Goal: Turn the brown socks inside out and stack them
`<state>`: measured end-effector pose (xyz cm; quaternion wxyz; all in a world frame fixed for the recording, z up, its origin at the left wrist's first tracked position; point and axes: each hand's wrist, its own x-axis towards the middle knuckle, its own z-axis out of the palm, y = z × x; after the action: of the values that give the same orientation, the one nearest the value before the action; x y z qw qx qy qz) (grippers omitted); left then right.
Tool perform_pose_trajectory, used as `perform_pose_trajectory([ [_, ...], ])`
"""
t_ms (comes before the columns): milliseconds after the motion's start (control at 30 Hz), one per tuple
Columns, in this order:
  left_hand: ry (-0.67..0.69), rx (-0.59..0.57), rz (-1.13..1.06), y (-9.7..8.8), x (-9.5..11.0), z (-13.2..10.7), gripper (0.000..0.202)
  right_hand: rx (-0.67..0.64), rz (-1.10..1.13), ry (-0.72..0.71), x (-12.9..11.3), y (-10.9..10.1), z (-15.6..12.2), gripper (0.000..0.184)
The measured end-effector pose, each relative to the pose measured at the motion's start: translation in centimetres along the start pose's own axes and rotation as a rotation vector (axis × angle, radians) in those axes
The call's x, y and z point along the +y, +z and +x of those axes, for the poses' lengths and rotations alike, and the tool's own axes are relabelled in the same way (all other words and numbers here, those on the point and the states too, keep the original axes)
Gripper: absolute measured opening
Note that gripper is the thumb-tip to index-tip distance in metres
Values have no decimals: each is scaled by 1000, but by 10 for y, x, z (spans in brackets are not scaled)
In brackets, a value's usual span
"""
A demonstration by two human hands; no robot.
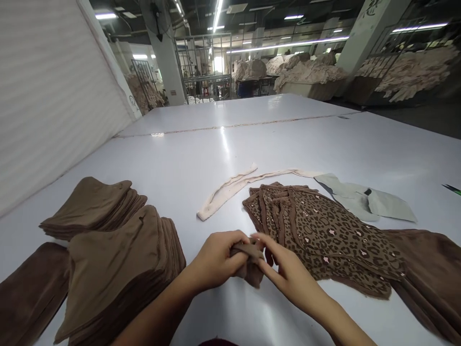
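Observation:
Both my hands meet over the white table (216, 317), low in the middle of the view. My left hand (219, 257) is closed on a small bunched piece of brown fabric (252, 276). From the other side, my right hand (279, 264) pinches the same fabric between thumb and fingers. Just beyond my right hand lies a fanned pile of leopard-print fabric pieces (324, 230) with brown edges and small pink marks. To the left of my left hand, a thick stack of brown fabric pieces (118, 264) rests, with another brown stack (90, 206) behind it.
A cream fabric strip (230, 190) curves across the table beyond my hands. Grey-green scraps (389, 206) lie at right, near dark brown fabric (432, 264). A dark, green-tipped tool (452, 189) sits at the right edge. White sheeting (54, 86) hangs at left; heaped cloth bins (313, 77) stand behind.

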<state>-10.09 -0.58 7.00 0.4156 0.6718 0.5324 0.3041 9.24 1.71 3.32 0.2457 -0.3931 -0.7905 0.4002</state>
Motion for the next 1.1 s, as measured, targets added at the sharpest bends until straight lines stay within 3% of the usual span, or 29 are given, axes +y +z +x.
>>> perform_pose_trajectory([
  [33, -8, 6, -10, -2, 1, 2, 18, -65, -11, -19, -3, -2, 5, 25],
  [100, -8, 45, -3, -6, -2, 3, 15, -121, 21, -51, -7, -9, 13, 23],
  [200, -8, -4, -89, -8, -15, 2, 18, -45, 224, -12, -7, -20, 17, 25],
  [300, -67, -114, -374, 1, -29, 1, 28, 36, 472, 132, 3, -23, 15, 28],
  [400, -60, -37, -557, 14, -35, 2, 18, 99, 599, 256, 17, -18, 10, 28],
  [500, -20, 81, -541, 25, -32, 2, 16, 163, 466, 262, 28, -11, 1, 30],
  [600, 50, 187, -273, 31, -28, 2, 15, 193, 194, 156, 30, -3, -10, 44],
  [700, 128, 230, 8, 36, -28, 3, 16, 261, -60, -37, 22, 4, -17, 52],
  [800, 195, 192, 172, 38, -29, 4, 22, 319, -222, -278, 14, 7, -18, 39],
  [867, 181, 155, 180, 37, -28, 4, 24, 333, -205, -361, 12, 8, -18, 25],
  [967, 73, -32, -10, 32, -27, 2, 29, 425, 50, -226, 16, 6, -19, 11],
  [1033, -18, -205, -146, 28, -28, 0, 32, 549, 242, -37, 22, 2, -21, 12],
  [1100, -45, -268, -165, 25, -32, -2, 32, 660, 343, 82, 26, -4, -24, 16],
])
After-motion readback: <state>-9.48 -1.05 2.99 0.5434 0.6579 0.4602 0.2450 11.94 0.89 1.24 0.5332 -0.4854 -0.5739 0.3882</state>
